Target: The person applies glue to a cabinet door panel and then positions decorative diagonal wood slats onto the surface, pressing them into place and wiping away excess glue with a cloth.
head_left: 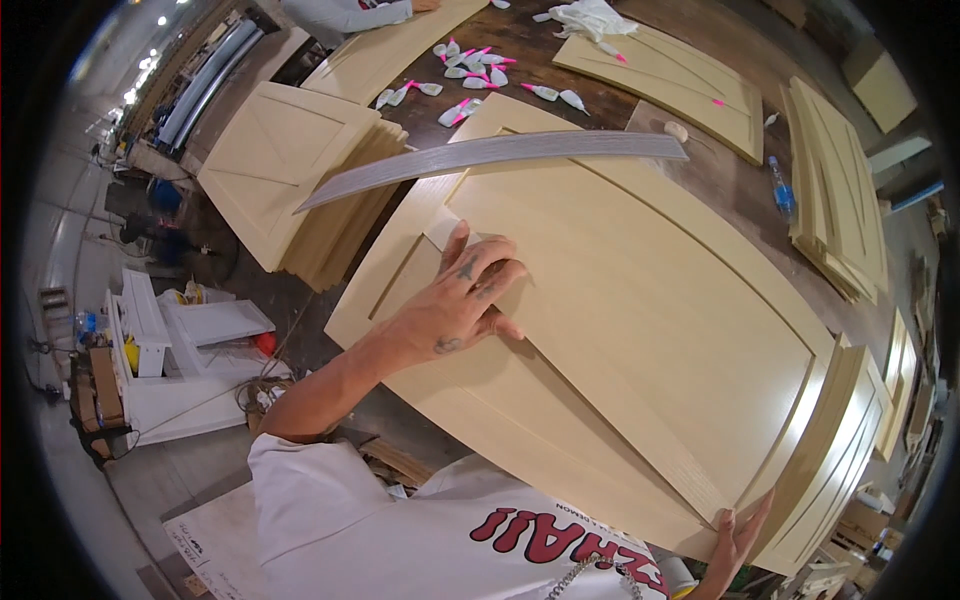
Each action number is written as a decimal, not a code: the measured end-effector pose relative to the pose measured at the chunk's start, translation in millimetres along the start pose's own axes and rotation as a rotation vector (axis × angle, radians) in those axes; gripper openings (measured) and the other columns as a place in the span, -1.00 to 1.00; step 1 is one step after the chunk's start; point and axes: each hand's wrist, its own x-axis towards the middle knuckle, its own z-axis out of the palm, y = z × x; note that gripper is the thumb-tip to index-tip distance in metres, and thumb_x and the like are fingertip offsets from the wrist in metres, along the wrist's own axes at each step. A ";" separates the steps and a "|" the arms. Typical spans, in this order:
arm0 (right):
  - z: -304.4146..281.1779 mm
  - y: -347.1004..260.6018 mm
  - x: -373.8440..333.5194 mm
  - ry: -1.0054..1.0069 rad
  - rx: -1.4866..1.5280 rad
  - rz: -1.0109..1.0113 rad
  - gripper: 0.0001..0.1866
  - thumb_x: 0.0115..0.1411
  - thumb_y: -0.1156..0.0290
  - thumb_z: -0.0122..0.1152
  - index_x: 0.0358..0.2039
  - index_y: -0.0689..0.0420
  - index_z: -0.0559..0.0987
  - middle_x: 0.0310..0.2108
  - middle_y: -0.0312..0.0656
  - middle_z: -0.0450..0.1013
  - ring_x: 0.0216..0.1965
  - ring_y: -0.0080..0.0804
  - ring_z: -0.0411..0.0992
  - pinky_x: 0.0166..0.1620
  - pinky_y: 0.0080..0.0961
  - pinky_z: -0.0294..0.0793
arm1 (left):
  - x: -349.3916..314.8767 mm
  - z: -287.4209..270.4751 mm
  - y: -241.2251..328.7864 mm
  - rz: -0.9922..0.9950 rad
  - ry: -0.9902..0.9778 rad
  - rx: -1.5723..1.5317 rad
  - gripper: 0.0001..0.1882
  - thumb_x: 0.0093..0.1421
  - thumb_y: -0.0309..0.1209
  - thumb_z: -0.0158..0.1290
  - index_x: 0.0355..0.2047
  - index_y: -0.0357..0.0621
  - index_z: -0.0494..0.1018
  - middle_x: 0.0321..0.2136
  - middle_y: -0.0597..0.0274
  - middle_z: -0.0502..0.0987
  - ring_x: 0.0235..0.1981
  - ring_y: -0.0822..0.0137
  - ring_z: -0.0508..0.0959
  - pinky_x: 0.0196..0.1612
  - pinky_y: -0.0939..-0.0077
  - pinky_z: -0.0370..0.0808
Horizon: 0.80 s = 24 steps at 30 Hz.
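A pale wood-grain door panel (pixel 640 270) with a raised frame lies before me. Across it runs a diagonal wood strip (pixel 620 420), from the upper left to the lower right corner. My left hand (pixel 470 295) bends over the strip's upper part, thumb on one side and curled fingers on the other; the palm hides part of it. At the lower right corner, my right hand (pixel 738 540) rests with fingers stretched against the panel's edge, thumb near the strip's lower end. A loose grey strip (pixel 500 153) lies across the panel's far side.
Stacked panels stand at left (pixel 290 180) and right (pixel 835 190). Several small white glue bottles (pixel 475 65) with pink tips lie on the dark table (pixel 520 25). A blue-labelled bottle (pixel 781 185) lies at right. Another person's sleeve (pixel 350 14) shows at the far side.
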 end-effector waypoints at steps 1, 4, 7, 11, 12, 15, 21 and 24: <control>-1.3 4.4 0.3 -0.010 -0.010 -0.028 -0.02 0.17 0.01 0.27 0.41 0.20 0.00 0.43 0.05 -0.11 0.46 -0.16 -0.22 0.41 -0.21 -0.30 | 0.0 -0.4 0.3 0.007 -0.006 -0.002 -0.29 0.04 -0.02 0.21 0.09 -0.16 0.28 0.11 0.04 0.23 0.23 0.10 0.22 0.38 -0.14 -0.09; -1.8 0.9 -1.0 -0.017 -0.023 -0.033 -0.08 0.20 0.10 0.24 0.42 0.19 0.00 0.44 0.02 -0.12 0.46 -0.20 -0.25 0.41 -0.26 -0.33 | -0.7 -1.5 1.8 -0.003 -0.013 -0.005 -0.29 0.04 -0.04 0.21 0.10 -0.18 0.28 0.14 0.01 0.23 0.24 0.09 0.22 0.39 -0.12 -0.10; 0.2 -0.5 0.8 -0.033 0.012 -0.029 -0.09 0.21 0.14 0.23 0.42 0.20 -0.01 0.45 0.02 -0.14 0.47 -0.20 -0.26 0.41 -0.27 -0.33 | -1.0 -3.2 1.2 -0.006 -0.019 -0.005 -0.29 0.05 -0.05 0.21 0.10 -0.19 0.28 0.15 0.00 0.23 0.24 0.07 0.22 0.39 -0.11 -0.11; 1.0 0.2 -0.8 -0.040 0.085 -0.028 -0.10 0.22 0.18 0.21 0.41 0.24 -0.02 0.46 0.01 -0.17 0.47 -0.20 -0.29 0.41 -0.30 -0.34 | -1.7 -3.7 1.8 -0.016 -0.040 -0.006 -0.28 0.05 -0.04 0.21 0.11 -0.20 0.28 0.15 0.01 0.23 0.23 0.05 0.24 0.38 -0.13 -0.11; 1.1 1.2 -1.4 -0.036 0.084 -0.021 -0.10 0.22 0.18 0.21 0.41 0.24 -0.02 0.46 0.01 -0.17 0.47 -0.20 -0.29 0.41 -0.30 -0.34 | -1.0 -2.8 0.9 -0.003 -0.025 -0.001 -0.28 0.05 -0.04 0.21 0.11 -0.20 0.28 0.15 0.01 0.23 0.23 0.04 0.25 0.38 -0.13 -0.11; 0.0 3.1 -2.4 -0.035 0.061 -0.043 -0.11 0.23 0.19 0.19 0.41 0.25 -0.02 0.46 0.00 -0.17 0.48 -0.21 -0.30 0.41 -0.31 -0.34 | -0.3 -4.5 0.4 -0.012 -0.036 -0.011 -0.28 0.05 -0.02 0.20 0.11 -0.20 0.28 0.14 0.01 0.24 0.22 0.03 0.26 0.38 -0.14 -0.10; 4.8 -5.6 1.8 0.000 0.030 -0.010 0.01 0.13 0.04 0.28 0.40 0.29 -0.01 0.40 0.11 -0.07 0.42 -0.13 -0.12 0.39 -0.25 -0.18 | 3.7 -3.5 -2.7 0.027 -0.043 0.004 -0.34 0.12 -0.03 0.17 0.08 -0.20 0.29 0.13 0.02 0.21 0.23 0.02 0.25 0.38 -0.18 -0.09; 3.3 1.0 4.3 -0.015 0.084 -0.024 -0.01 0.14 0.06 0.27 0.39 0.31 0.00 0.38 0.09 -0.03 0.39 -0.14 -0.07 0.37 -0.26 -0.14 | 3.1 -5.1 -4.8 0.040 -0.054 -0.010 -0.32 0.16 0.01 0.13 0.12 -0.21 0.28 0.14 -0.01 0.20 0.24 -0.03 0.24 0.38 -0.17 -0.06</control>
